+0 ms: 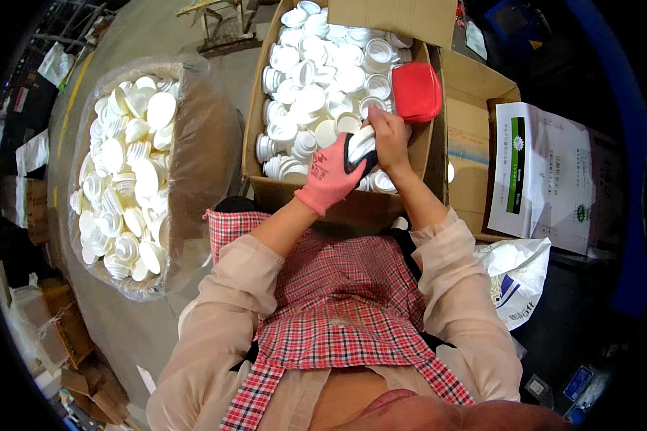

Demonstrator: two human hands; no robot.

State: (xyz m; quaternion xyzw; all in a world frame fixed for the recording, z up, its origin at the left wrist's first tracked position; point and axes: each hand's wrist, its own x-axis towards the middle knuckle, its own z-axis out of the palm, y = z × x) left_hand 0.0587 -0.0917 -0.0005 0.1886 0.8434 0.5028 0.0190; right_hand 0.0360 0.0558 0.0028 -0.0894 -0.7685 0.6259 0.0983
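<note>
My left hand [332, 174], in a pink glove with dark finger parts, grips a white plastic cap [361, 142] over the near edge of an open carton [284, 192]. Bare, my right hand [390, 144] is closed on the same cap from the right, its fingertips at the upper end. The fingers of both hands hide part of the cap. Many loose round white caps [310, 100], some ringed or stepped, fill the carton beneath and beyond my hands. A red pouch [416, 93] rests at the carton's right edge, close to my right hand.
At left stands another carton [194, 144], lined with clear plastic and heaped with white caps [133, 172]. Right of the work carton are an open cardboard box [471, 154], a white printed carton [546, 176] and a white plastic sack [517, 276]. A metal stand [223, 25] is beyond.
</note>
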